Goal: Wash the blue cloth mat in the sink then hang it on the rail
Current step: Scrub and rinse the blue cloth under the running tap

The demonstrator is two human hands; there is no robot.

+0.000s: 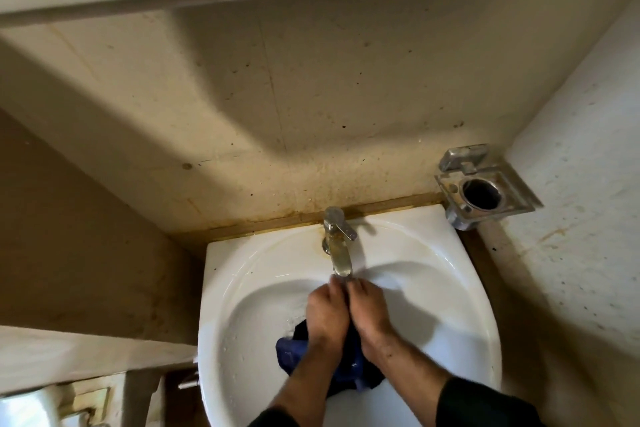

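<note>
In the bowl of the white ceramic sink (242, 274), under the spout of the stained chrome tap (337, 246) at the back rim, the left hand (325, 317) and right hand (370, 315) are held side by side, touching. The wet dark-blue cloth mat (294, 352) is bunched beneath them, towards the front of the bowl. The fingers are curled down close together onto the cloth; whether they pinch a fold I cannot tell, since the hands hide it. Droplets on the bowl suggest washing is under way. Wringing and hanging appear left to do, and no rail is in view. A metal wall holder (485, 187) sits beyond the sink's back right corner.
</note>
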